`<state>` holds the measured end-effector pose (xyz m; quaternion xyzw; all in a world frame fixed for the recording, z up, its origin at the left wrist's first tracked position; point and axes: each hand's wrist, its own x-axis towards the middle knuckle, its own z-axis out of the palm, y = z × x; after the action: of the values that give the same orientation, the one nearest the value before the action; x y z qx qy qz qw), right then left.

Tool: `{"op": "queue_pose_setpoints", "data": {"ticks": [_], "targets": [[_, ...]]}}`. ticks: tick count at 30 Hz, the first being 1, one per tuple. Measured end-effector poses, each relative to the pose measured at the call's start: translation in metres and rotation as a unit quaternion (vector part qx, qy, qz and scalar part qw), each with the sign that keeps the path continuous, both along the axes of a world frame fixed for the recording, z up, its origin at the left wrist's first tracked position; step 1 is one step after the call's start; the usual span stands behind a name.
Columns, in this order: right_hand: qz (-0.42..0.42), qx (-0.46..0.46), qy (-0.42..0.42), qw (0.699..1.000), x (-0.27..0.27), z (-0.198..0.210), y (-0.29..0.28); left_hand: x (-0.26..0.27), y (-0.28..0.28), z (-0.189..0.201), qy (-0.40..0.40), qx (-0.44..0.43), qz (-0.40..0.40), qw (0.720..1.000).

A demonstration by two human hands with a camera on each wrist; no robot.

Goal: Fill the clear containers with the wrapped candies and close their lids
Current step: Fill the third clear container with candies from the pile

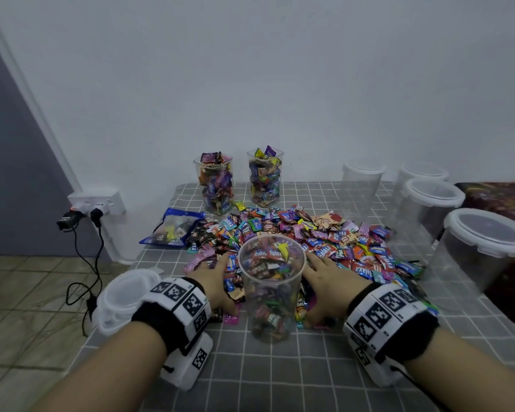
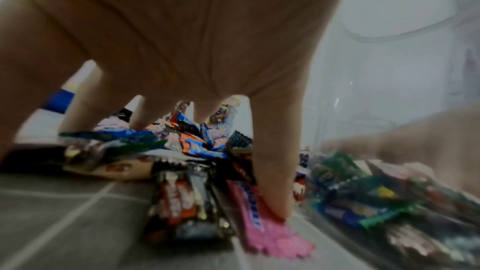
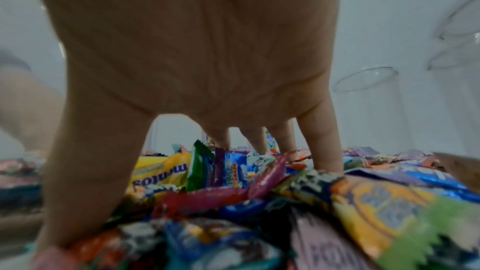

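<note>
1. Both hands lay palm-down on the heap of wrapped candies (image 1: 304, 233), fingers spread and fairly straight, grasping nothing.
2. The left hand (image 1: 217, 281) rested on the pile's near left edge, just beside the open clear container (image 1: 271, 286); in the left wrist view its thumb (image 2: 270, 182) pressed on a pink wrapper (image 2: 262, 231) next to a dark brown bar (image 2: 182, 198).
3. The right hand (image 1: 327, 286) rested on the candies at the container's other side; in the right wrist view its fingers (image 3: 324, 134) dug down among the wrappers, with a yellow Mentos roll (image 3: 161, 171) behind the thumb.
4. The open container stood upright between the two hands on the grey checked table (image 1: 280, 376), partly filled with candies, with no lid on it.
5. A stack of clear lids (image 1: 122, 298) sat at the table's left edge, just beside the left wrist.
6. The candy heap spread across the middle of the table behind the hands.
7. A blue-edged candy bag (image 1: 173, 227) lay at the heap's far left.
8. Two square jars (image 1: 217, 182) packed with candies to the brim stood uncovered at the back near the wall.
9. Several empty round containers (image 1: 485, 248) with lids on stood along the right side.
10. A wall socket (image 1: 97, 202) with plugs and black cables showed at the left, above the tiled floor.
</note>
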<state>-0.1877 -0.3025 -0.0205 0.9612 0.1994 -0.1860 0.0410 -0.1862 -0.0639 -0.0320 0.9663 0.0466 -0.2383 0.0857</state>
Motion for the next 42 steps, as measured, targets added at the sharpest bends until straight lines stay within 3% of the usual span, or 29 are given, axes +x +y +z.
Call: {"op": "queue_pose_setpoints", "data": {"ticks": [8,21,26,42], "targets": [[0.011,0.002,-0.006,1.0,0.004,0.002,0.002,0.006,-0.013,0.005,-0.049,-0.007,-0.062,0.997],[-0.005,0.035,-0.053,0.998,0.003,0.004,0.005,0.005,-0.019,0.009,-0.138,0.055,-0.056,0.987],[-0.016,0.049,-0.036,0.998,0.002,0.005,0.003,0.0,-0.019,0.017,-0.157,0.049,-0.008,0.986],[-0.053,0.164,-0.116,0.978,0.003,0.01,0.0,-0.012,-0.02,0.031,-0.276,-0.008,-0.016,0.961]]}}
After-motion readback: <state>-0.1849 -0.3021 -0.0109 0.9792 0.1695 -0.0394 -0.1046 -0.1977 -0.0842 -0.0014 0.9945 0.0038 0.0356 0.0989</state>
